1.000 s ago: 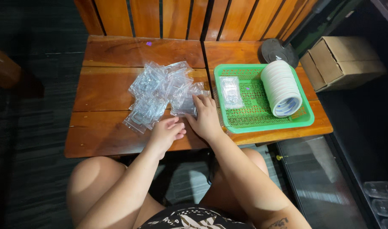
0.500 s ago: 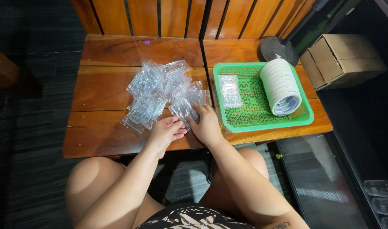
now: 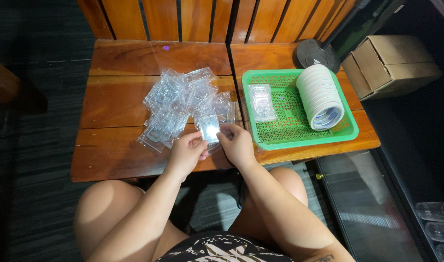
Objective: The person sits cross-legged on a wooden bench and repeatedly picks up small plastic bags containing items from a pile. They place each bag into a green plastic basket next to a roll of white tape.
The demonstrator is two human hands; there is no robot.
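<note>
Head view, left to right: a heap of clear plastic packets (image 3: 183, 104) lies mid-table, seemingly still unhandled. At the table's (image 3: 115, 155) near edge the left hand (image 3: 185, 154) and right hand (image 3: 238, 144) pinch one clear packet (image 3: 209, 128) between closed fingertips. The green tray (image 3: 299, 133) at the right edge holds one packet stack (image 3: 260, 102) — little done, it seems — beside stacked tape rolls (image 3: 321, 97).

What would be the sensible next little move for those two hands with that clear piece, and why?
Probably carry it right and lay it in the green tray. Both the left hand and right hand pinch one clear plastic case lifted just off the pile of clear cases, and a similar stack of cases already lies in that tray beside the tape rolls.
</note>
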